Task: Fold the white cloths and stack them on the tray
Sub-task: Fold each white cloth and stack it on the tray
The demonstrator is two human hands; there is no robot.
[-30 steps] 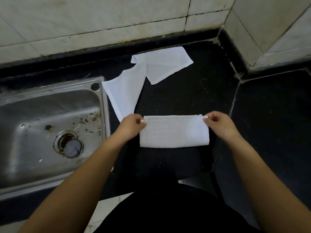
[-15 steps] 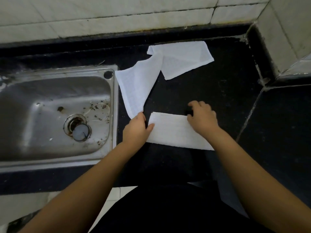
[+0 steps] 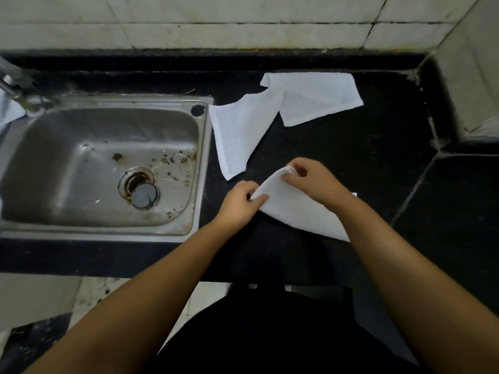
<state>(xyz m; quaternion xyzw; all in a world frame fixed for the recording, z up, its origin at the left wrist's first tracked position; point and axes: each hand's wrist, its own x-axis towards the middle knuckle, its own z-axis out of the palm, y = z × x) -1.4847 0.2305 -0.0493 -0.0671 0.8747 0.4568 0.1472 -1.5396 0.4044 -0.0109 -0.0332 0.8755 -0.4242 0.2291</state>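
A folded white cloth (image 3: 294, 209) lies near the front of the black counter, its left end lifted off the surface. My left hand (image 3: 239, 202) pinches the near left corner. My right hand (image 3: 313, 182) pinches the far left corner, and its forearm covers the cloth's right part. Two more white cloths lie unfolded behind: one (image 3: 240, 133) beside the sink, the other (image 3: 316, 97) near the back wall, and they touch at one end. No tray shows in this view.
A steel sink (image 3: 32, 217) with a drain plug (image 3: 144, 195) fills the left side. The black counter (image 3: 364, 157) ends at tiled walls behind and at the right corner. A tap base (image 3: 10, 79) stands at the far left.
My right hand has crossed over to the cloth's left end and both hands now lift that end. Earlier the cloth lay flat with a hand at each end.
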